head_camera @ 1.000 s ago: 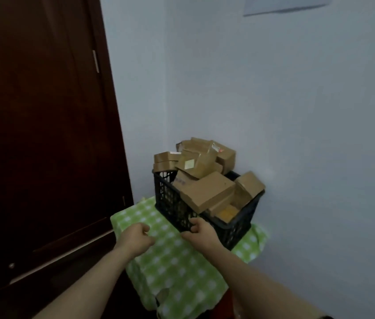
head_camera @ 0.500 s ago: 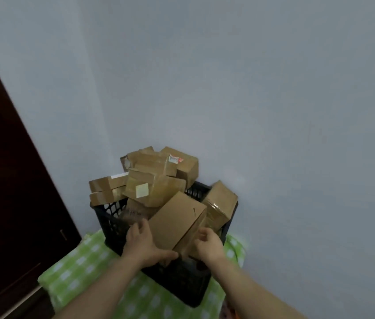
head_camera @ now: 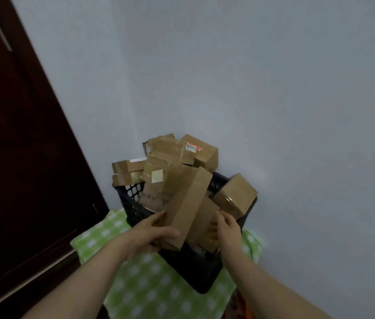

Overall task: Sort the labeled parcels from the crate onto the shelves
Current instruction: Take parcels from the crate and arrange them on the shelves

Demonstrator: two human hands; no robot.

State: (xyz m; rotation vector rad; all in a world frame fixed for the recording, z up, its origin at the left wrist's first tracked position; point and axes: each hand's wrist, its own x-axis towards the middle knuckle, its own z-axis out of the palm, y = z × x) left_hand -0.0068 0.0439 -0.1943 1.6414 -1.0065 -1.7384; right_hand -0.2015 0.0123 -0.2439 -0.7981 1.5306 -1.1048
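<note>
Nearest me, the green checked cloth (head_camera: 149, 291) and the black crate (head_camera: 193, 272) sit as they did. My left hand (head_camera: 154, 233) has thumb and fingers clamped round the lower end of the long parcel (head_camera: 186, 203). Half a second ago that parcel lay flat on the heap under both hands; now it stands tipped up, its low end lifted over the crate's near rim. My right hand (head_camera: 226, 226) has slipped off it. Its fingers curl against a lower parcel (head_camera: 201, 224), though the blur hides whether they grip. Behind, the pale-labelled box (head_camera: 159, 173) and the red-labelled box (head_camera: 202, 150) have not shifted. I judge the first pick is under way — the shelf comes next.
</note>
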